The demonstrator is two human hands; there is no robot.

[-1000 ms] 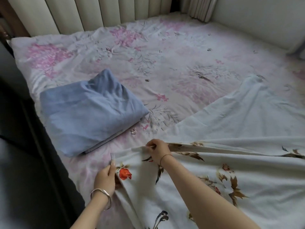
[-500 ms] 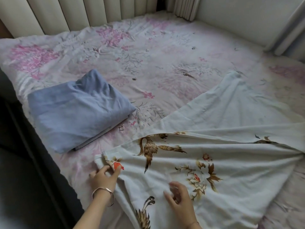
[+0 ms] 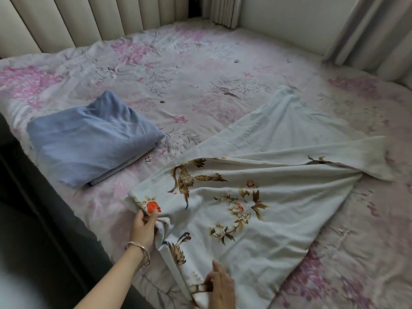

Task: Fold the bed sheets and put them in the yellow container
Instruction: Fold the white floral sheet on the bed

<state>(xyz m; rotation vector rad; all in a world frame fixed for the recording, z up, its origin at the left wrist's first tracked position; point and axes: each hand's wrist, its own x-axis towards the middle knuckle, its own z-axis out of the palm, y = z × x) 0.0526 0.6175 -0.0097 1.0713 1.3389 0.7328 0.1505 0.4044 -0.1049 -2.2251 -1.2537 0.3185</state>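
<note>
My right hand has slid to the near edge of the white floral sheet, pinching it; my left hand pinches its corner. It lies on the pink-flowered bed near a folded blue sheet, curtain beyond.

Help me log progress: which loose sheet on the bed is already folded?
The plain blue sheet, a compact stack at the left. The white flower-printed sheet lies spread, with the left hand and right hand holding its near edge.

The printed sheet, blue sheet and bed cover are matt creased cloth; the bracelet is shiny metal.
</note>
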